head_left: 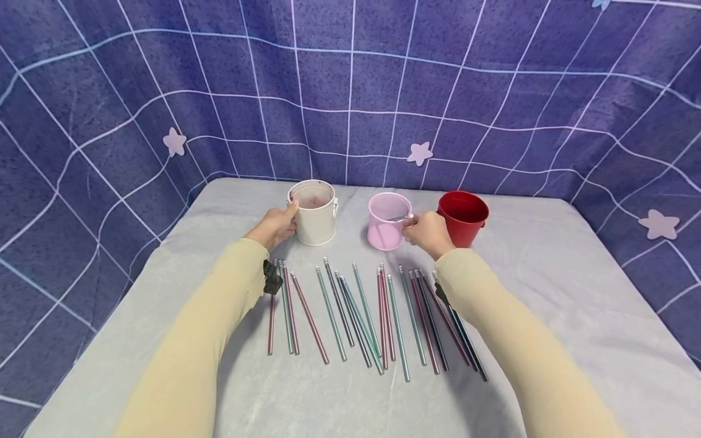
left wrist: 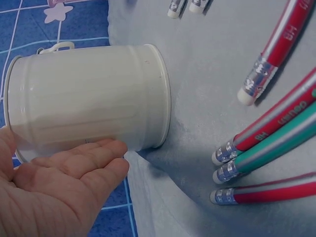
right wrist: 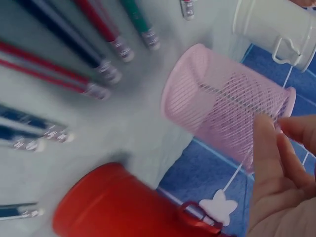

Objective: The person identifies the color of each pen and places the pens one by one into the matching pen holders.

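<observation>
My left hand is at the near-left side of a white bucket, its thumb at the rim and its fingers along the outer wall. In the left wrist view those fingers lie against the bucket. My right hand pinches a pencil near its eraser end, over the rim of a pink mesh pencil cup. Through the mesh in the right wrist view, the pencil's shaft shows slanting down inside the cup. The pencil's colour is hard to tell.
A red bucket stands just right of my right hand. Several red, green and dark blue pencils lie in a loose row on the grey cloth, eraser ends away from me. A blue gridded curtain hangs behind.
</observation>
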Available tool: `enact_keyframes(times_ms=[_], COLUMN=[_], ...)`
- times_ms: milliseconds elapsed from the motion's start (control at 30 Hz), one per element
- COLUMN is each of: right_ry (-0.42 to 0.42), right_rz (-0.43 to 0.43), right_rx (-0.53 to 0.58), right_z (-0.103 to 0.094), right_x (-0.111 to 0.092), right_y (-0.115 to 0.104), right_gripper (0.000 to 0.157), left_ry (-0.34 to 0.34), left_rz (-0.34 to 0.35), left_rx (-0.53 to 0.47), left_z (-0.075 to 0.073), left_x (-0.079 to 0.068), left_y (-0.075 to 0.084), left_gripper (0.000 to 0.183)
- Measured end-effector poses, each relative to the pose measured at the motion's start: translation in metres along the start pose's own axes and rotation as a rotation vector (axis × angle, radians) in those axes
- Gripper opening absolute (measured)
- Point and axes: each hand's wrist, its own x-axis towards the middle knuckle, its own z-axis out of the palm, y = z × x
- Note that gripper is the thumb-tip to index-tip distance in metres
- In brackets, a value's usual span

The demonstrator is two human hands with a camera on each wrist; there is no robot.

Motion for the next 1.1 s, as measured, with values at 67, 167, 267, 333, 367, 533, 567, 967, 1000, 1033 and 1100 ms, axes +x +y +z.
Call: enact_keyframes(times_ms=[67,167,267,333,367,533,567,967,1000,1033,1100], right_ry=[-0.050,-0.172,-0.338,-0.435,-0.471,-0.510,-0.502,-0.392,-0.387,-0.383,-0.376], right_rz=[0.024,0.044,0.092,0.118,0.116,0.086,0.078,-0.044,-0.040,-0.042,-0.055], right_rx=[0.010,-0.013,-0.052,-0.093,-0.119,-0.202,-0.201,-0.223,-0.227,-0.230,-0.230], right_z=[-0.003,-0.007,-0.010,-0.009,-0.008,0.001,0.004,0.026,0.026,0.027,0.028], right_x=[-0.003,-0.007,-0.016,-0.023,-0.027,-0.045,-0.048,-0.073,-0.074,-0.075,-0.077], right_y=[0.006,0.015,0.023,0.027,0.028,0.034,0.035,0.039,0.040,0.042,0.044], right_gripper=[0.020,0.019,0.017,0.017,0.017,0.016,0.016,0.024,0.026,0.028,0.031], left_ry=[-0.004,-0.034,-0.051,-0.050,-0.043,-0.065,-0.065,-0.059,-0.059,-0.058,-0.056], left_rz=[0.005,0.041,0.053,0.058,0.038,0.046,0.047,0.053,0.055,0.057,0.054], left_rx=[0.000,-0.030,-0.016,0.020,0.039,0.037,0.028,0.052,0.050,0.049,0.040], left_z=[-0.004,-0.012,-0.011,-0.007,-0.003,0.002,0.002,-0.005,-0.004,-0.003,-0.002], left_x=[0.012,0.036,0.038,0.033,0.020,0.002,0.000,-0.002,-0.002,-0.001,0.000], left_y=[-0.006,-0.018,-0.020,-0.017,-0.010,0.000,0.001,0.000,0.000,0.000,0.000], left_gripper=[0.075,0.081,0.081,0.080,0.075,0.071,0.071,0.072,0.072,0.072,0.072])
